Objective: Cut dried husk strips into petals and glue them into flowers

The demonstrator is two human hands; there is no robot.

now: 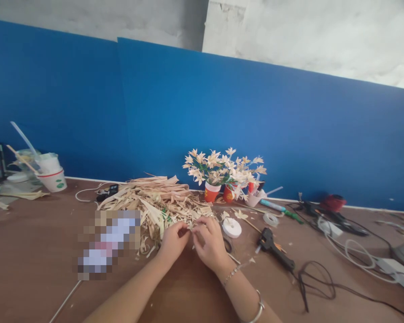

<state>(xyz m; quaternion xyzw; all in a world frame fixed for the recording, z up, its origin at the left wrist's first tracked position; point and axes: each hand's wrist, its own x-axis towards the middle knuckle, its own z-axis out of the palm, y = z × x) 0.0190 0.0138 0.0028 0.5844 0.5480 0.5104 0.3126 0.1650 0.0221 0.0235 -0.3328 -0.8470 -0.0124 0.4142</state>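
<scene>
My left hand [173, 242] and my right hand [210, 246] meet at the front edge of a heap of dried corn husks [155, 197]. Pinched between the fingertips of both is a small pale husk flower [190, 226], mostly hidden by the fingers. Just right of my right hand lies a roll of white tape [232, 228], with a dark ring partly behind the wrist. Finished-looking husk flowers [218, 166] on green stems stand in red paper cups [212, 192] behind the heap.
A black glue gun [274, 249] lies to the right, its cord looping over the brown table [37, 251]. Further right are white cables and a power strip [399, 276]. A blurred-out phone-like object [109, 242] is on the left, near a white cup [53, 179]. A blue partition [202, 112] closes the back.
</scene>
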